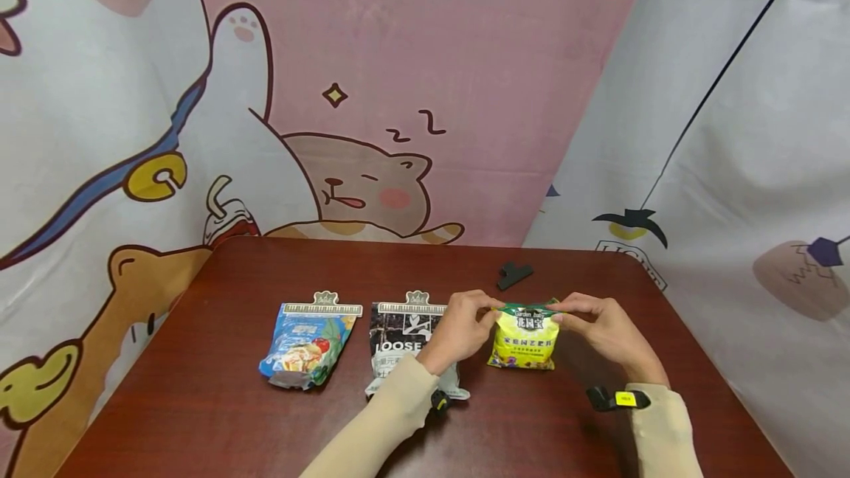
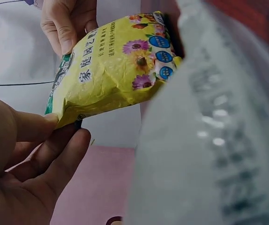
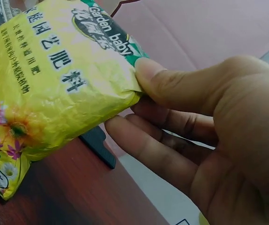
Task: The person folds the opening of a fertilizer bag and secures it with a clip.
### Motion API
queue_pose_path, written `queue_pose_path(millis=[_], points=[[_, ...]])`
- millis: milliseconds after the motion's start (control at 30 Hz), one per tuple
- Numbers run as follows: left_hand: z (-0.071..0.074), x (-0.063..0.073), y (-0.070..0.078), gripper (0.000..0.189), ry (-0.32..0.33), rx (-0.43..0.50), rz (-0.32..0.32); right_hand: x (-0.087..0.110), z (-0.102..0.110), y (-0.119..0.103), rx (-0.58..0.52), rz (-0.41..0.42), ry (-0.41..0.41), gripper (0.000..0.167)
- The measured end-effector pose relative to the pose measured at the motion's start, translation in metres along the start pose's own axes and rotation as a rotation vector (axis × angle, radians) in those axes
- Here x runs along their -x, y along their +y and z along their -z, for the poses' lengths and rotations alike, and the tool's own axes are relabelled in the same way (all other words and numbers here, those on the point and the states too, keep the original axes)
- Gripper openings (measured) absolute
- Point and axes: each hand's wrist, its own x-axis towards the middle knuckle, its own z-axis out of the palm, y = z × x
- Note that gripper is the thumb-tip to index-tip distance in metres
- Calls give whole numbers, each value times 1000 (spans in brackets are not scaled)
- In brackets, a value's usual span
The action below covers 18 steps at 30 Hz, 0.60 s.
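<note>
A yellow bag of garden fertilizer (image 1: 524,345) with a green top stands upright on the right half of the table, held between both hands. My left hand (image 1: 462,329) pinches its upper left corner between thumb and fingers. At the upper right corner, my right hand (image 1: 607,334) does the same, the thumb (image 3: 165,84) lying on the printed front. Flowers and blue round marks on the bag (image 2: 113,70) show in the left wrist view. Just behind the bag lies a black clip (image 1: 513,275).
Left of the yellow bag, a black and grey bag (image 1: 392,349) with a clip (image 1: 417,301) along its top is partly hidden by my left arm. Farther left lies a blue food bag (image 1: 308,349), also clipped (image 1: 324,302). A printed cloth (image 1: 498,94) hangs behind the brown table (image 1: 219,404).
</note>
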Motion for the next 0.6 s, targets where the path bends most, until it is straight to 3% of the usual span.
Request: queue_pose_path(millis=[267, 467, 600], points=[[2, 0, -2, 14, 60, -4, -21, -1, -2, -1, 43, 44, 34, 13], [2, 0, -1, 13, 37, 2, -52, -1, -1, -3, 60, 112, 49, 7], [2, 0, 1, 14, 2, 61, -21, 0, 1, -3, 67, 127, 27, 6]])
